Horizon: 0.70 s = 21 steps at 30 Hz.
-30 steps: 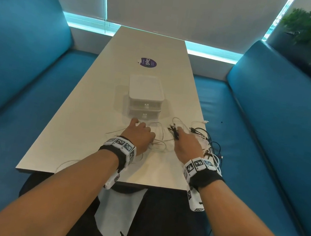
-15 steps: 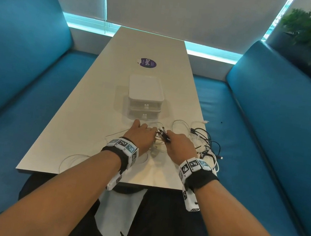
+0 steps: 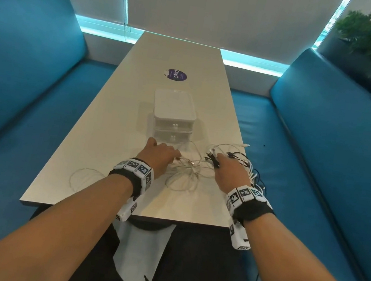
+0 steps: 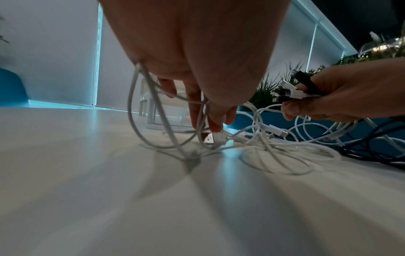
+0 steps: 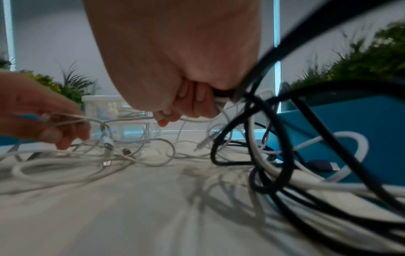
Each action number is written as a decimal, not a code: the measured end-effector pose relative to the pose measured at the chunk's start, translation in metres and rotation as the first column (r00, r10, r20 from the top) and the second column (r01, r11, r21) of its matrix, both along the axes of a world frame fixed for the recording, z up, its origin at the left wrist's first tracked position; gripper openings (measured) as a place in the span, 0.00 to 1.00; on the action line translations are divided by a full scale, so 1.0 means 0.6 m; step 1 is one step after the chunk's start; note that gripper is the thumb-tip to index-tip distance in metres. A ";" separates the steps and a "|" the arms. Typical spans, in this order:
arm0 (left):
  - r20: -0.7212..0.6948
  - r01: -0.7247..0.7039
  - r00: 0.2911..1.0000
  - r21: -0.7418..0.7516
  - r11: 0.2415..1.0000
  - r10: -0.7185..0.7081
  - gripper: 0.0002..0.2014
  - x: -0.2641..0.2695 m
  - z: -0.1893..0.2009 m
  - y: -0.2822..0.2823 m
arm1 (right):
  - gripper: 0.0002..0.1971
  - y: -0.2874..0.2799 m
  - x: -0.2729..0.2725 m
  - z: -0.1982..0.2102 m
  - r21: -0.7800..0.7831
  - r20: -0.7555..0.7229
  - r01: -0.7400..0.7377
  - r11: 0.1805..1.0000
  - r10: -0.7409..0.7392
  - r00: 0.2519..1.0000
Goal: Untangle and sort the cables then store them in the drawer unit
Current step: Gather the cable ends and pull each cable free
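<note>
Head view: a person sits at a long pale table (image 3: 109,129) between two blue benches (image 3: 19,93). A small translucent drawer unit (image 3: 173,117) with two closed drawers stands on the table's midline; a round purple sticker (image 3: 177,75) lies beyond it. Just in front of the unit, the left hand (image 3: 157,156) pinches white cables (image 3: 184,176) that lie in loose loops on the tabletop. The right hand (image 3: 230,172) is closed around a bundle of connector ends (image 3: 212,156), black and white, that project from the fist. Black cables (image 3: 246,159) spill from this hand toward the table's right edge. One white loop (image 3: 83,178) lies apart, near the left corner.

Left wrist view: the left hand (image 4: 197,52) has its fingertips (image 4: 215,124) drawn together on a white cable, and further white strands hang from the palm to the table. At right, the right hand (image 4: 350,93) grips the connector ends (image 4: 291,90), curled fingers around them. The drawer unit (image 4: 162,110) stands behind the fingers.

Right wrist view: the right hand (image 5: 175,60) has its fingers (image 5: 197,104) curled tight around white and black cables (image 5: 274,147), which drop in tangled loops over the table edge. At left, blurred, the left hand (image 5: 39,110) pinches white cables (image 5: 87,155). The drawer unit (image 5: 118,119) stands behind, between the two hands.
</note>
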State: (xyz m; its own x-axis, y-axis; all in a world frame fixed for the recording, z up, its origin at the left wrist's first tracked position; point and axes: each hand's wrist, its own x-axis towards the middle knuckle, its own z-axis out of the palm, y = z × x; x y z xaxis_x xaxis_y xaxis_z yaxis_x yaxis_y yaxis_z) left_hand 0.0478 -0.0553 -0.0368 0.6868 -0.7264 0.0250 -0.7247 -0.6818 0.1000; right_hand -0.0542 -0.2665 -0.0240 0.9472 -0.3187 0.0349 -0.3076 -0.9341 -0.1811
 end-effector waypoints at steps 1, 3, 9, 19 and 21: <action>0.017 0.003 1.000 -0.005 1.000 -0.003 0.22 0.000 0.000 -0.002 | 0.08 0.002 0.000 -0.001 0.022 -0.004 -0.006 1.000 0.006 1.000; 0.033 -0.007 0.999 -0.030 1.000 0.008 0.20 -0.003 0.003 -0.012 | 0.08 0.012 0.000 -0.005 0.064 -0.006 -0.011 0.998 0.011 1.000; -0.056 0.021 0.998 -0.140 0.990 -0.029 0.19 -0.021 0.010 -0.038 | 0.10 0.036 0.004 -0.012 0.108 0.004 -0.062 0.992 0.062 0.998; 0.153 0.009 0.988 -0.027 1.000 -0.004 0.17 -0.002 0.002 -0.010 | 0.13 0.023 -0.007 -0.008 -0.008 -0.069 -0.048 0.999 0.047 0.997; 0.167 -0.013 0.986 -0.014 1.000 0.015 0.19 -0.001 0.005 -0.008 | 0.13 0.024 -0.007 -0.007 0.000 -0.067 -0.039 0.999 0.039 0.997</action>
State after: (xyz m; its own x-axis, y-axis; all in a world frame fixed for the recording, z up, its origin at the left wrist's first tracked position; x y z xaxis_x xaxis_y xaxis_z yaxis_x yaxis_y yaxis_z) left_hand 0.0471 -0.0598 -0.0340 0.6826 -0.7154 0.1496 -0.7221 -0.6916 -0.0126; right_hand -0.0585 -0.2523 -0.0281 0.9593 -0.2811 -0.0284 -0.2819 -0.9460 -0.1599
